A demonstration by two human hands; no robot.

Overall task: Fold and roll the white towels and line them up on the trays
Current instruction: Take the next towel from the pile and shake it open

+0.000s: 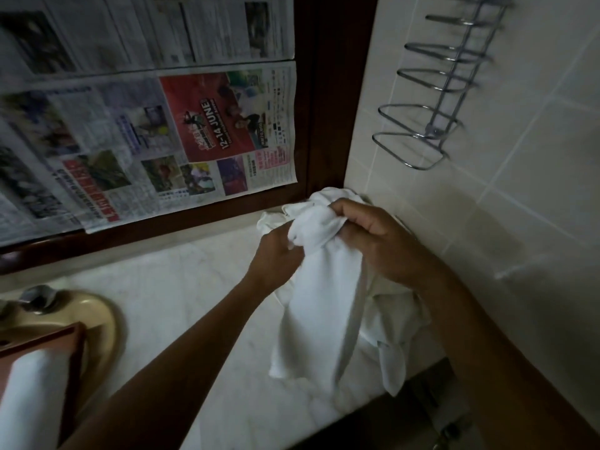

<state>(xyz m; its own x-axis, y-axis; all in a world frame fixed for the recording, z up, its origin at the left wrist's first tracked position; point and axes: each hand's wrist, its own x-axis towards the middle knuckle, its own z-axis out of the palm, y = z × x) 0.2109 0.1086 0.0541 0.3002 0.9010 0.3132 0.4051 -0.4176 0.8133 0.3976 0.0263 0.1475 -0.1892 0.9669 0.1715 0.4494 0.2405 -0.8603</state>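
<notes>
A white towel hangs crumpled above the marble counter, held up by both hands at its top. My left hand pinches one upper edge of it. My right hand grips the bunched top beside that. More white towels lie heaped on the counter against the tiled wall, below my right forearm. At the lower left, a rolled white towel lies on a dark red-brown tray.
The tray rests over a beige sink with a metal tap. Newspaper covers the wood-framed mirror behind the counter. A chrome wire rack hangs on the tiled wall to the right. The counter's front edge runs at lower right.
</notes>
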